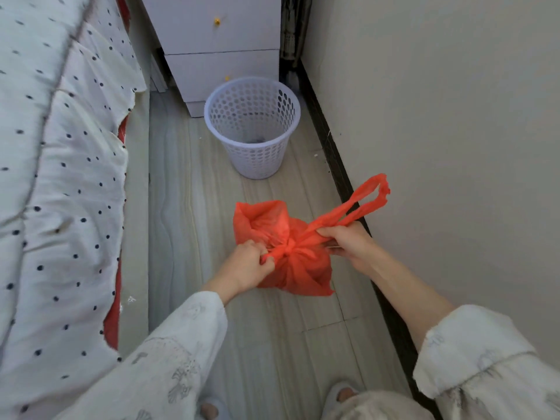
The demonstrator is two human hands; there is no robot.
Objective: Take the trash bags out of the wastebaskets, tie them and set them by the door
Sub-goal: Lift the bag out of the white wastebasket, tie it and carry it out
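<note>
Currently mid-knot: left hand [253,262] and right hand [344,242] each have fingers pinching a handle of the red bag [291,268], pulling apart to cinch it. Bag held above the floor [194,207], near the bagless wastebasket [253,128].

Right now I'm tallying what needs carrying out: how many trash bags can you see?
1. The red trash bag is held over the floor by both hands, nearer than the wastebasket. Others may be out of view.
</note>
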